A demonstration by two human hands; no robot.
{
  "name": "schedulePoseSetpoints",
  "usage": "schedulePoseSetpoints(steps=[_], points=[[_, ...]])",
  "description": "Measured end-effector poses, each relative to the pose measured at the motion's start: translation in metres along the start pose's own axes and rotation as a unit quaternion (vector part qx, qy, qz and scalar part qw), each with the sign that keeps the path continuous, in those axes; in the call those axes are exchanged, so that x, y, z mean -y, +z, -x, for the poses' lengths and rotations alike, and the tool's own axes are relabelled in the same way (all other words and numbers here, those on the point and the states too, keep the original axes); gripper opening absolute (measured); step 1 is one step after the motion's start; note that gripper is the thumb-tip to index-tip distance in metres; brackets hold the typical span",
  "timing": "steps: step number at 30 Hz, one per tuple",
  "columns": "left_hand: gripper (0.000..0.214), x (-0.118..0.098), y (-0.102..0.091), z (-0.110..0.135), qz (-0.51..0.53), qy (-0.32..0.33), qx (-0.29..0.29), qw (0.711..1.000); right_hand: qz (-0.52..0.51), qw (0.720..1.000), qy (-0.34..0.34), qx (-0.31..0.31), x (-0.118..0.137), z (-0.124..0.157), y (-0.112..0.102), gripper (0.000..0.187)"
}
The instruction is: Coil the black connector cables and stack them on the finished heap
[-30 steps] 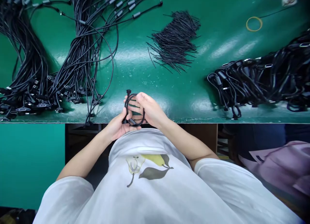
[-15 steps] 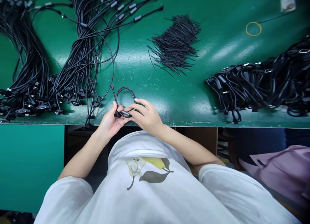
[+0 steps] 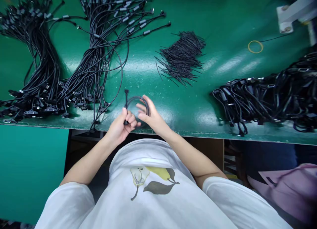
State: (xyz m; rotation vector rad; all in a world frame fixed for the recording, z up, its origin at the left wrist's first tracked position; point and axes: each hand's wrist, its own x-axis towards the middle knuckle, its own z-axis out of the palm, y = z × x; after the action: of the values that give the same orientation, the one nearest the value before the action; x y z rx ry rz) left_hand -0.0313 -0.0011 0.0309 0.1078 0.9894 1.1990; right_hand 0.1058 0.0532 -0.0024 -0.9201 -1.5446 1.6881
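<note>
Where the cable sat: black cable (image 3: 137,99) was wound into a small loop just above the near edge of the green table (image 3: 223,27), between both hands, with one plug end sticking up at the loop's left.
Left hand: left hand (image 3: 121,125) was closed in a fist around the loop's lower left part.
Right hand: right hand (image 3: 151,116) had its fingers loosely spread, resting against the loop's right side and not closed on it.
Left of hands: cable bundles (image 3: 86,67) lay fanned out, near.
Beyond hands: short black ties (image 3: 182,55) lay in a pile.
Right side: coiled cables (image 3: 272,93) were heaped, well apart; a yellow ring (image 3: 255,46) lay beyond them.
</note>
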Motion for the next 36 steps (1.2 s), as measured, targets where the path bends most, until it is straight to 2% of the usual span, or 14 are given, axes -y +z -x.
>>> schedulePoseSetpoints(steps=[2, 4, 8, 11, 14, 16, 18, 21, 23, 26, 28, 31, 33, 36], points=[[0.049, 0.013, -0.003, 0.001, -0.06, 0.0, 0.013, 0.998, -0.103, 0.99, 0.075, 0.06, 0.009, -0.003, 0.007, 0.071], [0.05, 0.026, -0.009, 0.003, -0.127, 0.009, 0.018, 0.992, -0.123, 0.979, 0.119, 0.107, 0.017, -0.003, 0.013, 0.062], [0.039, 0.034, -0.019, 0.007, -0.294, 0.043, 0.06, 0.953, -0.134, 0.972, 0.123, 0.15, 0.027, -0.002, 0.013, 0.053], [0.027, 0.029, -0.019, 0.005, -0.368, 0.094, 0.047, 0.924, -0.16, 0.97, 0.112, 0.145, 0.031, -0.003, 0.009, 0.047], [0.024, 0.026, -0.018, 0.002, -0.395, 0.088, 0.064, 0.912, -0.194, 0.97, 0.128, 0.077, 0.036, -0.005, 0.011, 0.042], [0.02, 0.025, -0.018, 0.002, -0.395, 0.06, 0.106, 0.91, -0.241, 0.963, 0.117, 0.027, 0.038, -0.006, 0.017, 0.042], [0.023, 0.023, -0.017, 0.003, -0.371, 0.029, 0.15, 0.916, -0.269, 0.958, 0.103, 0.012, 0.04, -0.007, 0.021, 0.042], [0.033, 0.019, -0.013, 0.007, -0.313, -0.047, 0.234, 0.919, -0.265, 0.958, 0.094, 0.055, 0.039, -0.01, 0.023, 0.04], [0.035, 0.017, -0.011, 0.009, -0.269, -0.092, 0.266, 0.921, -0.253, 0.961, 0.083, 0.08, 0.037, -0.013, 0.019, 0.039], [0.03, 0.015, -0.009, 0.01, -0.207, -0.104, 0.245, 0.941, -0.21, 0.976, 0.034, 0.046, 0.036, -0.017, 0.009, 0.043], [0.026, 0.013, -0.009, 0.01, -0.184, -0.094, 0.228, 0.951, -0.138, 0.99, -0.003, 0.031, 0.039, -0.018, 0.001, 0.044], [0.022, 0.01, -0.01, 0.01, -0.171, -0.093, 0.213, 0.958, -0.02, 0.995, -0.048, 0.082, 0.043, -0.018, -0.011, 0.031], [0.023, 0.01, -0.01, 0.01, -0.162, -0.106, 0.204, 0.96, -0.012, 0.992, -0.041, 0.115, 0.043, -0.018, -0.014, 0.027], [0.024, 0.012, -0.008, 0.009, -0.154, -0.121, 0.185, 0.963, -0.051, 0.994, -0.01, 0.098, 0.037, -0.018, -0.011, 0.028]])
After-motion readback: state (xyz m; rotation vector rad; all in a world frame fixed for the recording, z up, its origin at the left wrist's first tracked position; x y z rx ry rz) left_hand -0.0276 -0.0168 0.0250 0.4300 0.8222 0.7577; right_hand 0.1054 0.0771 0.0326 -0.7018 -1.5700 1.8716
